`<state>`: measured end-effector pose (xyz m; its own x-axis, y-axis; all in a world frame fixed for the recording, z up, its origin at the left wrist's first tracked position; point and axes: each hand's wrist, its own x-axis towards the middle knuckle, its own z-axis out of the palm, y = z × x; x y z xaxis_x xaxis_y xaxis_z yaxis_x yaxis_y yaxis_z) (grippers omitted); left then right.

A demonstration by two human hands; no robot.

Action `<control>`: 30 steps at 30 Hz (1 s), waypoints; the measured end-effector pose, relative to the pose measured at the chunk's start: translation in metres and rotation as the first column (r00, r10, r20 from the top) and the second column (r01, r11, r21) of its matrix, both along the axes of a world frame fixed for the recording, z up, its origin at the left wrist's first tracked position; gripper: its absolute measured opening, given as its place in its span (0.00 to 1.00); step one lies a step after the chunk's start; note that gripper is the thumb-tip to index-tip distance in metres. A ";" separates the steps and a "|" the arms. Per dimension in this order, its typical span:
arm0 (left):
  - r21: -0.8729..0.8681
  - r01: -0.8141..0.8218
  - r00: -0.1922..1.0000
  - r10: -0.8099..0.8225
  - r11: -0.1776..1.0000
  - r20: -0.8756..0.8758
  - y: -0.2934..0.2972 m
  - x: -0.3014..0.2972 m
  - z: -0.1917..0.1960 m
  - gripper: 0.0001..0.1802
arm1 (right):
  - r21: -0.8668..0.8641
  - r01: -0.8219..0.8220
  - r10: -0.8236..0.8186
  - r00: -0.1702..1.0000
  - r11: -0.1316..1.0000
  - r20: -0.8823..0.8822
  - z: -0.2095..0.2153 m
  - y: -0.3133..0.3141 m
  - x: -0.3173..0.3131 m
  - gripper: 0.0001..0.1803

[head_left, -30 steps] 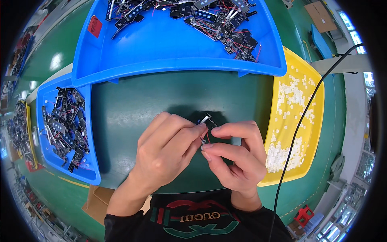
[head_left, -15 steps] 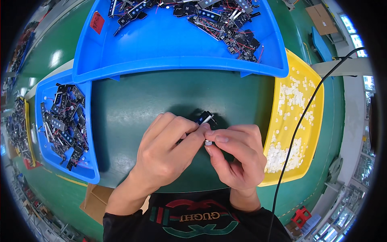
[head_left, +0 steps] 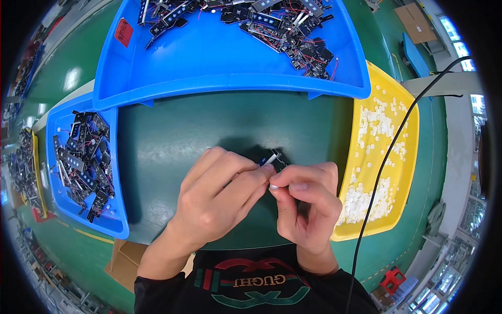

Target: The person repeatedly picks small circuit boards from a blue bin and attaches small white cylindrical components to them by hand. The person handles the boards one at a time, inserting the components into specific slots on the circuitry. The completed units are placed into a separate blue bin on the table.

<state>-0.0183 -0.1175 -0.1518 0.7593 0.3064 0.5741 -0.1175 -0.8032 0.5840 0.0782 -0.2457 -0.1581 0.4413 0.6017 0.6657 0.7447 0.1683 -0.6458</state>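
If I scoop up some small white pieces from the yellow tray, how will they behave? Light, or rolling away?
The white pieces look tiny and lie loosely scattered and heaped in the yellow tray, so they are probably very light. Being small and rounded-looking, they may slip between fingers and scatter or roll if spilled. Their stiffness cannot be judged.

Two blue trays hold black parts, too many to count; one yellow tray holds countless white pieces; one black cable crosses it.
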 end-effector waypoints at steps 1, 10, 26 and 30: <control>-0.016 0.013 1.000 -0.013 1.000 -0.004 0.000 0.000 0.002 0.14 | -0.050 -0.014 0.014 1.000 0.999 -0.008 0.003 -0.001 0.000 0.21; -0.289 0.028 0.998 -0.042 0.957 -0.042 -0.005 -0.002 0.011 0.14 | 0.045 0.001 0.008 0.982 0.999 -0.188 0.007 -0.003 -0.008 0.22; 0.185 -0.171 0.978 0.145 0.968 0.148 0.020 -0.038 0.027 0.15 | -0.208 0.075 -0.070 0.997 0.975 0.031 0.046 -0.027 -0.021 0.19; 0.293 -0.599 0.797 0.590 0.746 0.128 0.057 -0.101 0.056 0.09 | -0.363 0.070 -0.049 0.996 0.929 0.069 0.058 -0.080 0.003 0.13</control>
